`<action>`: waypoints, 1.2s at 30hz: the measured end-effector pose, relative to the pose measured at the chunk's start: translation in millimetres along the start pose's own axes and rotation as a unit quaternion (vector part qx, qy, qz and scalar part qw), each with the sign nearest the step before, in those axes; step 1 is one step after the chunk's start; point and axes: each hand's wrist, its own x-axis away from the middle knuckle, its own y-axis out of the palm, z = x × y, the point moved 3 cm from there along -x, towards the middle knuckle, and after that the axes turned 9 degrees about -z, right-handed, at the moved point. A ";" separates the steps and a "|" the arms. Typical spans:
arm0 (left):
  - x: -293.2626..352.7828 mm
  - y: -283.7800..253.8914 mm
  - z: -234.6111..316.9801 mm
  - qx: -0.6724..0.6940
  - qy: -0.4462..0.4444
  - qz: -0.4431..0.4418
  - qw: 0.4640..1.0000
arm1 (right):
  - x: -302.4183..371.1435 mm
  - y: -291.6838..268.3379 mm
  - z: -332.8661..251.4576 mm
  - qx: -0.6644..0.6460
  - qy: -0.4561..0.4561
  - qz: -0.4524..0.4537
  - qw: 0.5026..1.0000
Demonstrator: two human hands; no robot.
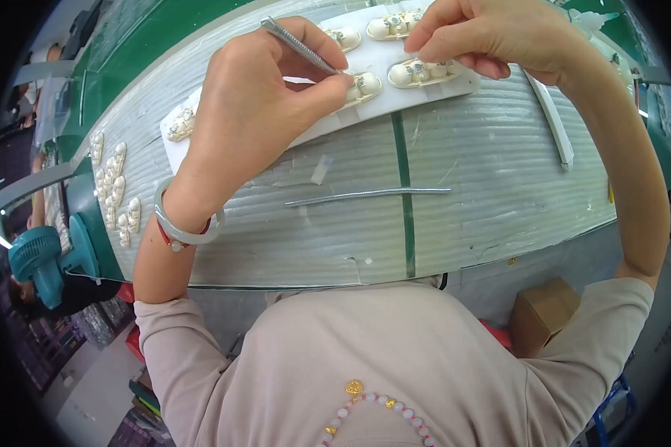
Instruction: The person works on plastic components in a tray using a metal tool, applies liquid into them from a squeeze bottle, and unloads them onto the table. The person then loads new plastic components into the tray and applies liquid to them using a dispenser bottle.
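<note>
My left hand (pixel 257 112) pinches a slim, ribbed silver rod (pixel 300 46) that slants up past the thumb and index finger. Its fingertips rest at a cream ornament with pearl-like beads (pixel 365 86), which they partly cover. At the far right, my right hand (pixel 503 33) has thumb and index finger pressed together just above another pearl-beaded ornament (pixel 423 72); whatever is between them is too small to make out. Both ornaments sit on a long white board (pixel 386 102), in rows with several similar ones.
A thin silver strand (pixel 367 197) lies across the ribbed table covering (pixel 313 246). More pearl-beaded pieces (pixel 113 182) are clustered at the left edge. A white strip (pixel 552 123) lies at the right. Beyond the left edge stands a teal fan (pixel 41 253); a cardboard box (pixel 543 316) is below the table.
</note>
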 end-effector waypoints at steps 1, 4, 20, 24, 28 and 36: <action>0.2 -1.0 1.5 -0.021 0.015 0.005 1.000 | 2.7 2.9 -5.6 0.001 -0.023 0.019 1.000; -0.5 9.3 4.9 -0.041 0.039 0.020 0.998 | 12.8 22.6 -19.7 0.032 -0.033 0.032 0.998; 4.2 8.3 4.7 -0.090 0.089 0.055 0.990 | -11.7 35.9 -27.7 0.014 -0.043 -0.060 0.997; 5.1 4.9 5.5 -0.094 0.092 0.052 0.990 | -16.3 38.7 -25.8 0.038 -0.066 -0.046 0.996; 4.1 -33.3 -4.2 0.037 0.027 0.061 0.997 | -17.1 40.9 -25.8 0.008 -0.065 -0.045 0.997; 15.1 -13.0 0.3 0.050 -0.056 -0.010 0.997 | -18.2 43.0 -25.2 0.004 -0.056 -0.037 0.998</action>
